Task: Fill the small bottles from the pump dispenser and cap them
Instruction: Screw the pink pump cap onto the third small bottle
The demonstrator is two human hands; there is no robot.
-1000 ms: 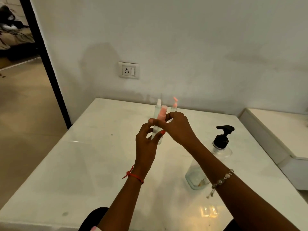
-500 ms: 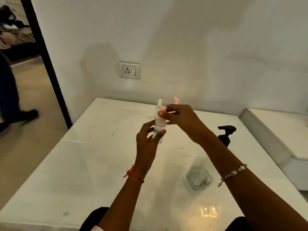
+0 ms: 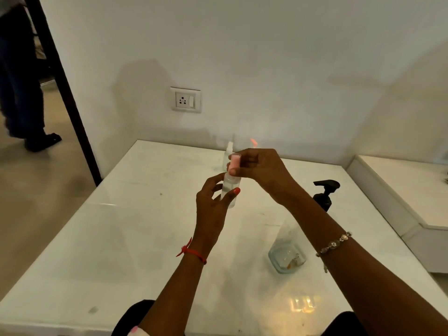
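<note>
My left hand (image 3: 213, 204) grips a small clear bottle (image 3: 229, 190) upright above the white table (image 3: 126, 238). My right hand (image 3: 261, 169) pinches the pink cap (image 3: 234, 161) on top of that bottle. Behind my hands, near the wall, stands a second small clear bottle (image 3: 228, 151) with a white top. Beside it, a pink tip of another bottle (image 3: 253, 142) shows over my right hand, its body hidden. The clear pump dispenser (image 3: 287, 251) with a black pump head (image 3: 324, 190) stands to the right, partly behind my right forearm.
The table sits against a white wall with a socket (image 3: 185, 100). A lower white ledge (image 3: 407, 185) lies to the right. At the far left, beyond a dark door frame (image 3: 65, 98), a person's legs (image 3: 21, 93) stand on the floor.
My right hand has risen slightly with the pink cap at the bottle's top. A person has walked closer in the doorway at left.
</note>
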